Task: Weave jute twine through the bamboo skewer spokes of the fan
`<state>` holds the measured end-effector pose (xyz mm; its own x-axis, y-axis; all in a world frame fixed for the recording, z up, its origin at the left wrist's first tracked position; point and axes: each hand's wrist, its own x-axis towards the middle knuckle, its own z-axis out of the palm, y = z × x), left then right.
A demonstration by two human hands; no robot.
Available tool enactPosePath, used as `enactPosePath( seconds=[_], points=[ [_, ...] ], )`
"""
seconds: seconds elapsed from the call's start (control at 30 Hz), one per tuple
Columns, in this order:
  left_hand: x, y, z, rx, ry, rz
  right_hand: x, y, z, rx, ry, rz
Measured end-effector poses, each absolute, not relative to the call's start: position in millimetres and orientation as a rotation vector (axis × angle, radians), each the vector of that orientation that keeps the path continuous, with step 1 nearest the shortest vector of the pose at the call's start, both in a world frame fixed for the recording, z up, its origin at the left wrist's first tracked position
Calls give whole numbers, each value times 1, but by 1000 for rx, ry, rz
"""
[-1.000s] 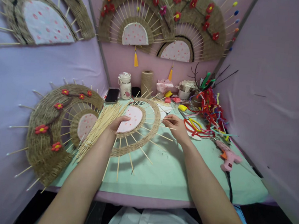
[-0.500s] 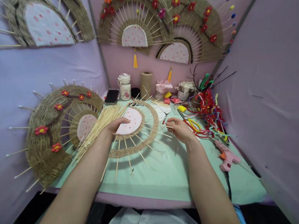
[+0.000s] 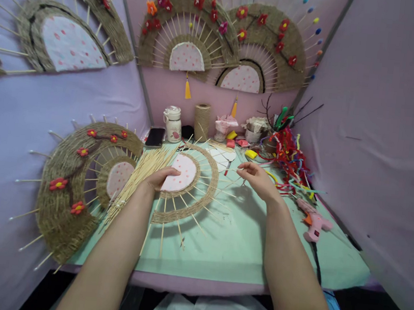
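Observation:
My left hand (image 3: 160,177) grips a half-round fan frame (image 3: 208,189) by its white, pink-dotted centre, thumb on top. Thin wooden sticks radiate from that centre, and woven bands of brown twine run around it and farther out. To the right of the frame, my right hand (image 3: 256,179) is closed in a pinch, raised above the table. A thin strand of twine (image 3: 228,184) runs from its fingers toward the outer band. Beside my left forearm lies a bundle of loose sticks (image 3: 146,168).
A finished fan with red flowers (image 3: 65,199) leans at the left. Behind stand a bottle (image 3: 173,124), a twine spool (image 3: 201,122) and a phone (image 3: 155,137). On the right are coloured pipe cleaners (image 3: 290,156) and a pink glue gun (image 3: 314,220). More fans hang on the walls.
My right hand has moved a little to the right, away from the sticks, and the strand now shows stretched between. My left hand keeps its hold on the fan frame.

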<state>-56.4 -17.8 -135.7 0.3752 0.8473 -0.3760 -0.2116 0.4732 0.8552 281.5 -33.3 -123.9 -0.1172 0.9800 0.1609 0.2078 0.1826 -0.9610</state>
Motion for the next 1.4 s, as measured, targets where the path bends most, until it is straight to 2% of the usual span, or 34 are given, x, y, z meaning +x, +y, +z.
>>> enactPosePath(
  seconds=[0.13, 0.43, 0.67, 0.9, 1.4],
  points=[
    [-58, -17, -136, 812, 959, 771, 297, -34, -124, -1097, -1666, 1126],
    [-63, -18, -133, 812, 986, 771, 293, -26, -127, -1181, -1694, 587],
    [-62, -20, -133, 820, 957, 764, 284, -30, -123, -1140, -1660, 425],
    [-65, -21, -134, 816, 877, 748, 278, -33, -123, -1227, -1602, 495],
    [-43, -31, -136, 834, 689, 639, 249, -38, -126, -1066, -1609, 762]
  ],
)
